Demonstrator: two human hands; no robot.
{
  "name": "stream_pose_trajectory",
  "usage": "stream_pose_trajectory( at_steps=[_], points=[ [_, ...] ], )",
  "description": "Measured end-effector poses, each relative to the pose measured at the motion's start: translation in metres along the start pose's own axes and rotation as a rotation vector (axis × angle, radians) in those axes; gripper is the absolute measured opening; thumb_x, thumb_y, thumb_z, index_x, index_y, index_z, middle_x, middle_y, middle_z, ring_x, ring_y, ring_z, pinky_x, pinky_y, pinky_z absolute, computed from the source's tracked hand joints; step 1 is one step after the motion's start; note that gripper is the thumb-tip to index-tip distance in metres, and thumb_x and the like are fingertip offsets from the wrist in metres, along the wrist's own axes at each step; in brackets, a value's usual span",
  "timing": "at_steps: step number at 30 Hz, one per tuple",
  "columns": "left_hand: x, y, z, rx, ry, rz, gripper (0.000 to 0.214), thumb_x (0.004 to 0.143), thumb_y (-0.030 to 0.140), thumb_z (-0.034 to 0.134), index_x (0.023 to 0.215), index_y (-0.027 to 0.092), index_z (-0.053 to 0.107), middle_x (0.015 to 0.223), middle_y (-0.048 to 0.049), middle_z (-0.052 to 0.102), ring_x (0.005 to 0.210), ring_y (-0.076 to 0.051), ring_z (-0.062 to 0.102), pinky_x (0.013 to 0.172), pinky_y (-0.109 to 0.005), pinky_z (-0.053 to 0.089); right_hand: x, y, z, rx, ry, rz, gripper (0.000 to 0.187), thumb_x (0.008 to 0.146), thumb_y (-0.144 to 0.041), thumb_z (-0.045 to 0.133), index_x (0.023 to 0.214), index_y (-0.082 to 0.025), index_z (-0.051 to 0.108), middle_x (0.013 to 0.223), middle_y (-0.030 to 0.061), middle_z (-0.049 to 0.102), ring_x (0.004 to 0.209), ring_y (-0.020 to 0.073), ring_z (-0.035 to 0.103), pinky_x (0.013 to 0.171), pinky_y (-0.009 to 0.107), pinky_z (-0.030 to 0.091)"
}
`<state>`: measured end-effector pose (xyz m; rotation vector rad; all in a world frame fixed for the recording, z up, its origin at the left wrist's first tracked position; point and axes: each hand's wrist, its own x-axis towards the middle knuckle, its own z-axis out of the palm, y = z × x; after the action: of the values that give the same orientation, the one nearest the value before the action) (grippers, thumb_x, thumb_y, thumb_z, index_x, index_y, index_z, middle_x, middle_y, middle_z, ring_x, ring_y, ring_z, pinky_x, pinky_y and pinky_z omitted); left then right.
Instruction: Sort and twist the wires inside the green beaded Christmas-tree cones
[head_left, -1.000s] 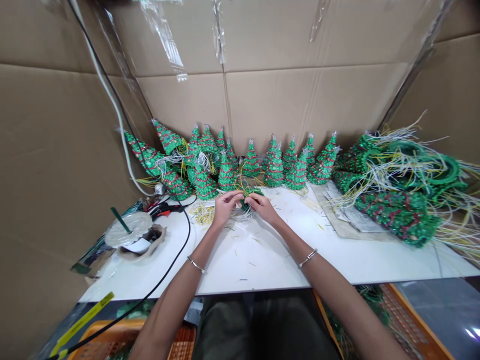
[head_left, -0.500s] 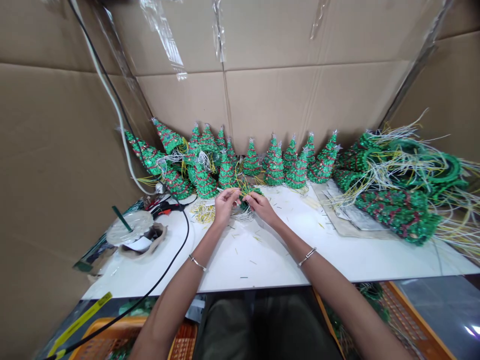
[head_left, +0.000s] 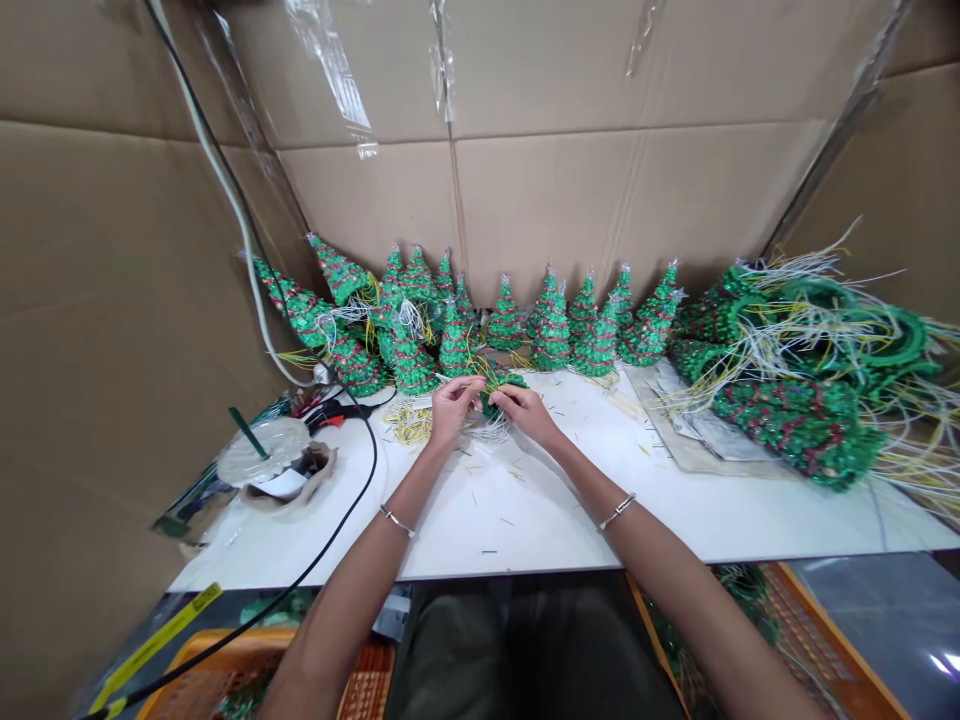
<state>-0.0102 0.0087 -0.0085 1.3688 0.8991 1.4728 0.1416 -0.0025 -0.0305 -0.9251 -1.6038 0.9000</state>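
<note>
My left hand (head_left: 453, 408) is closed in a pinch on thin yellow wires (head_left: 486, 368). Close by on the right, my right hand (head_left: 525, 410) also pinches at these wires, fingertips together. The wires come out of a small green tinsel tree (head_left: 514, 381) lying on the table behind my fingers, mostly hidden by them. White wires (head_left: 490, 430) spread out below the hands. Left of my left hand lies a pile of yellow and white wire bits (head_left: 409, 424).
Several tinsel Christmas trees (head_left: 550, 335) stand along the cardboard wall (head_left: 540, 200). Unfinished-looking trees with loose wires (head_left: 795, 425) heap up at right. A spool (head_left: 262, 452) and a black cable (head_left: 360, 490) are at left. Orange baskets (head_left: 821, 630) sit below the white table (head_left: 465, 545).
The view has shifted slightly. My hands stay at the wires with only small finger movements, and the left fingertips have drawn a little closer to the tree.
</note>
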Motion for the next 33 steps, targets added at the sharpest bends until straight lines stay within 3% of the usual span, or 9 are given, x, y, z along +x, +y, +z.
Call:
stream_pose_trajectory(
  at_steps=[11,16,18,20,23,27,33],
  points=[
    [0.005,-0.009,-0.003,-0.14,0.096,-0.037,0.025,0.065,0.036,0.078,0.076,0.015,0.07,0.063,0.0008,0.062,0.048,-0.006,0.048,0.043,-0.019,0.031,0.0,0.006,-0.003,-0.038,-0.037,-0.026,0.041,0.087,-0.053,0.048,0.083,-0.016,0.064,0.05,-0.0043,0.047,0.049,0.011,0.044,0.054,0.023,0.037],
    [0.018,0.001,-0.032,-0.321,0.286,-0.006,0.029,0.059,0.034,0.081,0.075,0.016,0.066,0.07,0.002,0.061,0.047,-0.003,0.045,0.041,-0.017,0.027,-0.001,0.01,-0.011,-0.029,-0.028,-0.008,0.04,0.088,-0.052,0.048,0.082,-0.016,0.063,0.053,-0.0035,0.05,0.048,0.0106,0.046,0.053,0.023,0.036],
    [0.022,0.005,-0.045,-0.293,0.339,0.02,0.03,0.06,0.036,0.081,0.076,0.015,0.065,0.068,0.0021,0.06,0.047,-0.003,0.047,0.041,-0.016,0.027,-0.001,0.011,-0.013,-0.014,-0.02,0.01,0.039,0.087,-0.053,0.049,0.082,-0.016,0.063,0.054,-0.0034,0.05,0.048,0.0104,0.046,0.053,0.023,0.036],
    [0.022,0.005,-0.051,-0.22,0.316,-0.005,0.033,0.066,0.044,0.076,0.076,0.014,0.066,0.066,0.001,0.06,0.047,-0.005,0.048,0.04,-0.017,0.028,0.0,0.012,-0.014,0.003,-0.019,0.023,0.04,0.087,-0.053,0.049,0.082,-0.016,0.063,0.055,-0.0033,0.05,0.048,0.0103,0.046,0.053,0.023,0.035],
    [0.017,0.001,-0.041,-0.074,0.178,-0.059,0.042,0.074,0.055,0.065,0.075,0.013,0.069,0.069,-0.0033,0.063,0.049,-0.007,0.052,0.04,-0.019,0.03,0.0,0.01,-0.014,0.005,-0.045,0.024,0.04,0.087,-0.053,0.049,0.084,-0.016,0.064,0.056,-0.0032,0.05,0.048,0.0104,0.045,0.053,0.023,0.035],
    [0.012,-0.002,-0.016,0.026,0.012,-0.03,0.037,0.066,0.047,0.075,0.086,0.016,0.073,0.077,-0.0042,0.068,0.053,-0.01,0.056,0.043,-0.02,0.036,-0.001,0.002,-0.015,-0.067,-0.082,0.018,0.041,0.087,-0.053,0.048,0.083,-0.016,0.064,0.054,-0.0033,0.049,0.049,0.0106,0.044,0.054,0.023,0.035],
    [0.011,0.0,-0.005,-0.047,0.01,0.0,0.034,0.065,0.045,0.077,0.08,0.015,0.072,0.065,-0.002,0.065,0.048,-0.009,0.051,0.042,-0.02,0.032,-0.001,-0.008,-0.017,-0.175,-0.121,-0.011,0.041,0.088,-0.051,0.047,0.079,-0.015,0.065,0.051,-0.0036,0.045,0.049,0.0103,0.04,0.052,0.023,0.032]
  ],
)
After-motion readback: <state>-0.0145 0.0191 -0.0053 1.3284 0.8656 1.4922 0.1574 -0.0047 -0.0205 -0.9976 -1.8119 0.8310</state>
